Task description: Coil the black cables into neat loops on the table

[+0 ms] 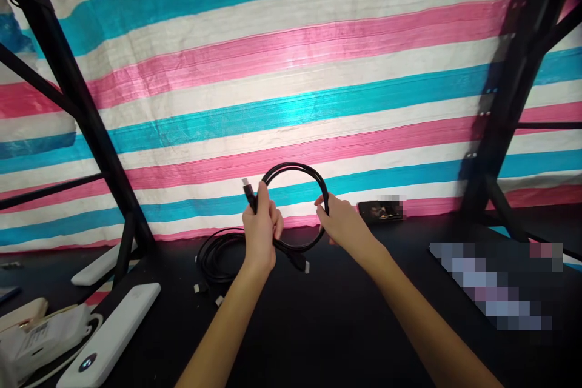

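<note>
A black cable (297, 165) is wound into a round loop and held up over the black table, between my two hands. My left hand (262, 227) is closed around the loop's left side, and one metal-tipped connector (248, 189) sticks up above the thumb. The cable's other connector (300, 262) hangs just below the loop, right of my left hand. On the loop's right side, my right hand (339, 218) pinches the cable between thumb and fingers. More black cables (218, 257) lie coiled on the table behind my left forearm, with several plug ends showing.
White power banks (113, 333) and a white adapter (54, 336) with its cord lie at the left. A dark phone (381, 211) rests at the back. A blurred-out flat item (491, 285) lies right. Black metal posts (86, 109) frame the striped sheet (291, 73) behind.
</note>
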`<state>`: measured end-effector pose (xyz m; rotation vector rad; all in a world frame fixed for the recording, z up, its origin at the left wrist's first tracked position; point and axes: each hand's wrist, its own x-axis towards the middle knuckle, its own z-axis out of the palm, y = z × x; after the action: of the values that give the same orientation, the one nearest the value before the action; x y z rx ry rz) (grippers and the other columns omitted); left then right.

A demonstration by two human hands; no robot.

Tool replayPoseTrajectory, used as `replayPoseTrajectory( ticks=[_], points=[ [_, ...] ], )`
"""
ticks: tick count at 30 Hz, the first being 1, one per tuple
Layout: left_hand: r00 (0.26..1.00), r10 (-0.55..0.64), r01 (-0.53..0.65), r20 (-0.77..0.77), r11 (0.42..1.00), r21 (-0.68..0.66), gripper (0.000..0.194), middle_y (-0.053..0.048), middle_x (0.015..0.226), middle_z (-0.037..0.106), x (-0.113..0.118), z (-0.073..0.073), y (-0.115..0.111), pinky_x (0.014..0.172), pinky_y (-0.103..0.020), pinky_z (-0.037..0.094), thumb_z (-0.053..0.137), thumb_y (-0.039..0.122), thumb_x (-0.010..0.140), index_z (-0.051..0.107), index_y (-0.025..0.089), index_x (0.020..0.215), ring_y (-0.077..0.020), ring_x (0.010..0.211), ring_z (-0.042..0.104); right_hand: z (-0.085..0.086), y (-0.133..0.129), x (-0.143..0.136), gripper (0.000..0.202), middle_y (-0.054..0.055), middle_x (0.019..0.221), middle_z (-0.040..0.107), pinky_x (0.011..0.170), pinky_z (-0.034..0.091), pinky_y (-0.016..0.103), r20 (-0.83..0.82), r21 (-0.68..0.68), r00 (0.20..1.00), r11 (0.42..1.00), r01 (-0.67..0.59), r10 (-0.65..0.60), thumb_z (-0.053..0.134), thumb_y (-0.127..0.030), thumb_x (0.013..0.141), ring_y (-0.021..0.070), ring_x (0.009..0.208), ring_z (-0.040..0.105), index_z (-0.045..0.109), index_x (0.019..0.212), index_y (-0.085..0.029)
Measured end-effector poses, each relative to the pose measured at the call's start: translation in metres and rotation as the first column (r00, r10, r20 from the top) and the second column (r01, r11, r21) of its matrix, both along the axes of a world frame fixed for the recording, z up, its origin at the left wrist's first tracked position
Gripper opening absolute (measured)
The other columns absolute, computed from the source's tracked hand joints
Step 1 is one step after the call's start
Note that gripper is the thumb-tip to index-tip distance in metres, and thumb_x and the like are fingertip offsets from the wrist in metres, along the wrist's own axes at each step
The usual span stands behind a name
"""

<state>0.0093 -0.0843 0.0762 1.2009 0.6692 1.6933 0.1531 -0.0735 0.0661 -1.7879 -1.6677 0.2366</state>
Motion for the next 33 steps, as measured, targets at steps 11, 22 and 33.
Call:
replayPoseTrajectory(
  ticks=[11,22,33],
  points=[
    [0.596,-0.107,-0.002,-0.796,0.991,-0.135,0.028,0.001,0.042,0.05,-0.002,-0.041,0.039,0.043,-0.023,0.029,0.047,0.037,0.078,0.044,0.02,0.056,-0.013,0.038,0.047,-0.072,0.057,0.014,0.023,0.021,0.098,0.066,0.074,0.045,0.034,0.223,-0.25,0.975,0.966,0.062,-0.005,0.047,-0.017,0.08,0.0297,0.093,0.063,0.066,0.09,-0.01],
    [0.77,-0.637,0.508,0.039,0.575,-0.641,0.019,0.008,0.037,0.034,0.032,-0.069,0.035,0.038,-0.016,0.034,0.053,0.034,0.078,0.055,0.016,0.072,-0.0106,0.034,0.049,-0.083,0.074,0.045,0.04,0.008,0.088,0.072,0.074,0.047,0.027,0.033,-0.205,0.996,0.976,-0.069,0.077,0.061,-0.02,0.07,0.0226,0.09,0.064,0.064,0.11,-0.017],
    [0.859,-0.263,0.501,0.44,0.248,-0.829,0.027,0.006,0.045,0.034,0.062,-0.102,0.028,0.035,-0.007,0.036,0.041,0.017,0.086,0.034,0.018,0.061,-0.0033,0.036,0.043,-0.092,0.09,0.082,0.044,0.008,0.092,0.072,0.073,0.047,0.023,-0.09,-0.126,0.984,0.979,-0.161,0.151,0.054,-0.003,0.064,0.0196,0.087,0.065,0.066,0.105,-0.011]
  ],
)
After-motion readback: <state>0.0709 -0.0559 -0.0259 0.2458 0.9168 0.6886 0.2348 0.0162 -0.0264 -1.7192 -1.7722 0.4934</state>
